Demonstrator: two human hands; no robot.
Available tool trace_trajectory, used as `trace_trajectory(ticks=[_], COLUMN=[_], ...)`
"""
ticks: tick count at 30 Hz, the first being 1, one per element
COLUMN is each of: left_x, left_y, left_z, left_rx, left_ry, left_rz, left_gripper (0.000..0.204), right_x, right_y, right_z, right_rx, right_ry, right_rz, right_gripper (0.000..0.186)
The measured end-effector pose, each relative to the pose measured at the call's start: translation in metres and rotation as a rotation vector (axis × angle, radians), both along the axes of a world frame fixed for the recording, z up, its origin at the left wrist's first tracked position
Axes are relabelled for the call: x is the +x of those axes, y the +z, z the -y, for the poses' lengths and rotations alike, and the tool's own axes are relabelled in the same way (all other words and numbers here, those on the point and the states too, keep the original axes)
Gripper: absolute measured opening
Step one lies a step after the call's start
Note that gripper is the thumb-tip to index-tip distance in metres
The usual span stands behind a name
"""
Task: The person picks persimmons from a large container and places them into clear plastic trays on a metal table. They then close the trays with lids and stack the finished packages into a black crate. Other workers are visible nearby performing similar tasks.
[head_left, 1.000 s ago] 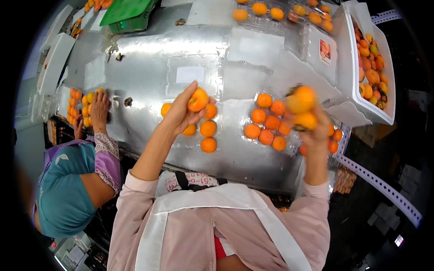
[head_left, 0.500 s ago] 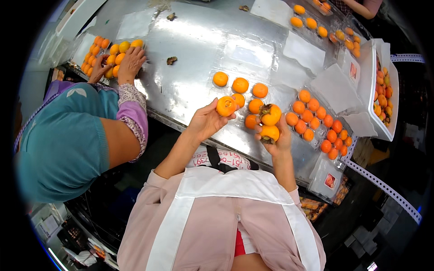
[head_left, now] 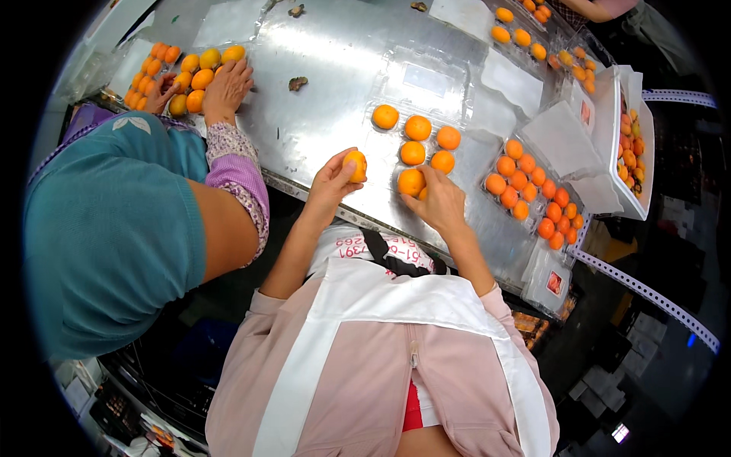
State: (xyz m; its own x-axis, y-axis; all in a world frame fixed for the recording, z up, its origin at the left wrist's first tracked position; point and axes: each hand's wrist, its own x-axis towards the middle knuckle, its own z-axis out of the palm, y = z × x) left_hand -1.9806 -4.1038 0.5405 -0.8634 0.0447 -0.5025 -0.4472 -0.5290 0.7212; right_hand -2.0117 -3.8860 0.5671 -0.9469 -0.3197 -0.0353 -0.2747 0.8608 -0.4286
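One persimmon (head_left: 355, 166) is held in the left grip (head_left: 343, 165), between the thumb and the fingers, over the metal desk (head_left: 327, 68). To its right, five persimmons (head_left: 418, 128) are counted in one clear tray (head_left: 383, 143), just beyond the right grip (head_left: 423, 188). This grip is curled around two more persimmons (head_left: 410, 182), of which one is partly hidden. Further right, one white box (head_left: 646, 152) with many fruits (head_left: 630, 156) is seen.
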Motion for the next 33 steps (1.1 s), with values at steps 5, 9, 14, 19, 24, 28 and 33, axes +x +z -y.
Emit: trace_trajectory(ticks=[5, 9, 14, 19, 24, 28, 33], left_x=[0.002, 0.001, 0.0, -0.001, 0.001, 0.008, 0.012], left_y=[0.001, -0.004, -0.007, -0.007, -0.005, -0.008, -0.012], left_z=[-0.001, -0.003, -0.005, -0.004, 0.001, 0.007, 0.007], left_rx=[-0.193, -0.274, -0.369, -0.352, -0.37, -0.462, -0.719], left_ry=[-0.009, -0.041, -0.044, -0.044, 0.008, 0.031, 0.008], left_rz=[-0.112, -0.145, -0.23, -0.213, -0.172, -0.195, -0.272], left_gripper=[0.052, 0.056, 0.056, 0.054, 0.054, 0.053, 0.051], right_x=[0.0, -0.002, -0.015, -0.025, -0.036, -0.048, -0.061], right_y=[-0.004, -0.004, -0.001, 0.02, 0.025, 0.013, -0.012], right_z=[0.017, 0.017, -0.013, -0.007, 0.008, 0.02, 0.055], right_rx=[0.162, 0.161, -0.927, -1.8, -1.767, -1.254, -0.407], right_ry=[0.003, 0.032, -0.413, -0.464, -0.305, -0.297, 0.238], right_rz=[-0.017, -0.054, 0.627, 1.214, 1.237, 0.962, -0.079], right_gripper=[0.049, 0.048, 0.04, 0.041, 0.045, 0.051, 0.046])
